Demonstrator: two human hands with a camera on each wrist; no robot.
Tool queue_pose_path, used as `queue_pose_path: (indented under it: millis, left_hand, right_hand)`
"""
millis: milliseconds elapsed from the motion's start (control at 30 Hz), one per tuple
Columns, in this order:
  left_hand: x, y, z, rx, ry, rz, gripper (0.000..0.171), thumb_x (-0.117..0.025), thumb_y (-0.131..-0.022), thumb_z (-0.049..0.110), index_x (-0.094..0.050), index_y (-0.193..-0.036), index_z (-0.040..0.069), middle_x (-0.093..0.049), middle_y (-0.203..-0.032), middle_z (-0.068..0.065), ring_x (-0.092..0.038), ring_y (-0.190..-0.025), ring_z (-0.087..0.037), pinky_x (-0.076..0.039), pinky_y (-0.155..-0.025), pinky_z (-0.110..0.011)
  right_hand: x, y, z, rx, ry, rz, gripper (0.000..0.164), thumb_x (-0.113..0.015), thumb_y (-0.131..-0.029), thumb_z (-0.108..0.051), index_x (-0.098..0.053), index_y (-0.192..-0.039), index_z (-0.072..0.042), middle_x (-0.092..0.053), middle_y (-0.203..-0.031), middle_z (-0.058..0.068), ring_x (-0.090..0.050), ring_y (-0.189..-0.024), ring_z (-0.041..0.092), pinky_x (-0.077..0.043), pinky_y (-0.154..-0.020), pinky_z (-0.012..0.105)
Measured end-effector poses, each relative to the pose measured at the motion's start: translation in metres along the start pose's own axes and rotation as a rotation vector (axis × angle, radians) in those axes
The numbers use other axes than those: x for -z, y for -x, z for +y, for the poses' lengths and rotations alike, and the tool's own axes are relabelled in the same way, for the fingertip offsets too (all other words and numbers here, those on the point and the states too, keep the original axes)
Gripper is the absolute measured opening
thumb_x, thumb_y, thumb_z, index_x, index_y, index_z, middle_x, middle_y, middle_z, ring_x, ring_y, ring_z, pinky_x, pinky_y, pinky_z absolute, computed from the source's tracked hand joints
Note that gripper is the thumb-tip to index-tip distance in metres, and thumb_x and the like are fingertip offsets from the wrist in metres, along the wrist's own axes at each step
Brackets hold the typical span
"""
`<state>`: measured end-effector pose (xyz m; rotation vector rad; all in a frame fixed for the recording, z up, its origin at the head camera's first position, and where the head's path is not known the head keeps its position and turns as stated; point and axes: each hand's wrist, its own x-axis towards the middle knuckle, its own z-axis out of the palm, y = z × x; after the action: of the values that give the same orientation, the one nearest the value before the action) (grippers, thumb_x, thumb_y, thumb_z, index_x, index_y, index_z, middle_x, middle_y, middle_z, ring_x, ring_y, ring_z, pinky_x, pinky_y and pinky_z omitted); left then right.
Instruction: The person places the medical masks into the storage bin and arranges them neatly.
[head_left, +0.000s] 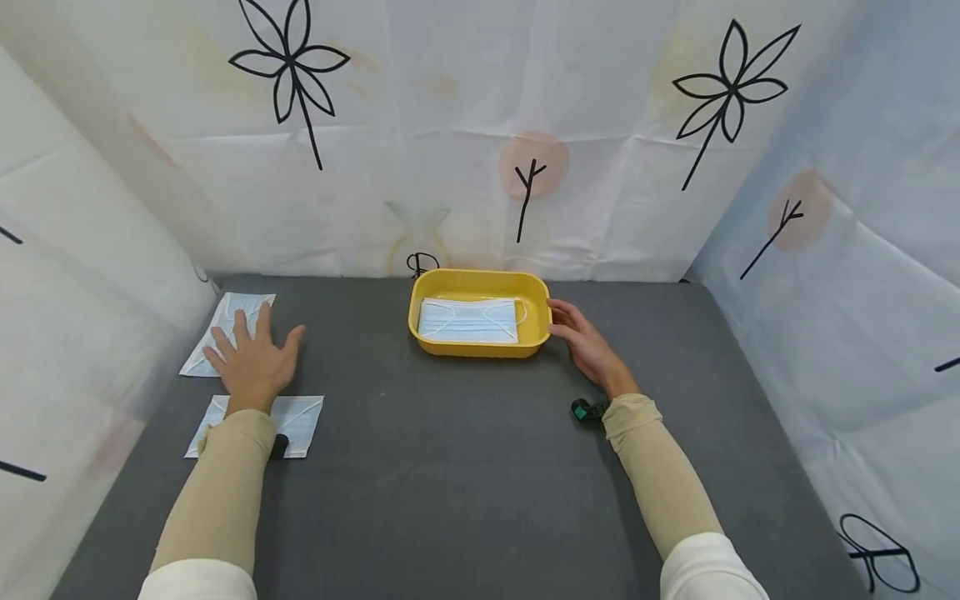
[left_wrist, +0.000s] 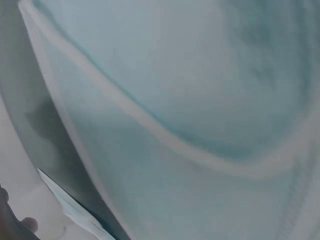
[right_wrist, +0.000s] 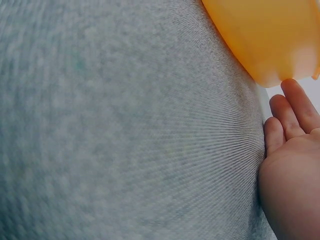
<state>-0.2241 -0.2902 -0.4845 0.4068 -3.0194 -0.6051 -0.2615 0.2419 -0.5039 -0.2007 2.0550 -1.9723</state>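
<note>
My left hand [head_left: 255,367] has its fingers spread over a pale blue face mask [head_left: 195,363] at the table's far left. A second face mask [head_left: 303,421] lies flat under my left wrist; its surface and ear loop fill most of the left wrist view. Whether the left palm touches the upper mask cannot be seen. At the back middle stands a yellow tray [head_left: 480,351] with a face mask [head_left: 468,323] lying in it, ear loops on top. The fingertips of my right hand [head_left: 592,350] rest against the tray's right side, fingers fairly straight.
The dark grey table [head_left: 450,475] spreads between the arms. White printed cloth [head_left: 450,192] stands behind it and on both sides. A small black wrist device [head_left: 588,411] sits at the right wrist.
</note>
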Motion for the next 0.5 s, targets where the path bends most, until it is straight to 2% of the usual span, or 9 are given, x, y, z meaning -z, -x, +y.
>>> queue_pose_path:
  millis: [300,500]
  left_hand:
    - [0.014,0.003,-0.051,0.061,-0.011,-0.002,0.093,-0.027,-0.099,0.073,0.001,-0.165,0.013,0.005,-0.165,-0.037,0.009,-0.146,-0.069,0.007,-0.113,-0.083]
    - [0.018,0.0,-0.073,0.098,-0.001,-0.008,0.095,-0.03,-0.098,0.072,0.001,-0.164,0.01,-0.002,-0.162,-0.039,-0.004,-0.144,-0.067,-0.003,-0.113,-0.081]
  right_hand:
    - [0.001,-0.004,0.003,-0.002,0.006,0.0,0.061,-0.054,-0.106,-0.017,-0.027,-0.16,-0.011,-0.021,-0.17,0.013,-0.015,-0.159,0.031,-0.008,-0.13,0.055]
    - [0.001,-0.003,0.003,-0.005,0.013,0.008,0.061,-0.055,-0.105,-0.02,-0.028,-0.159,-0.012,-0.022,-0.17,0.012,-0.016,-0.159,0.03,-0.008,-0.13,0.054]
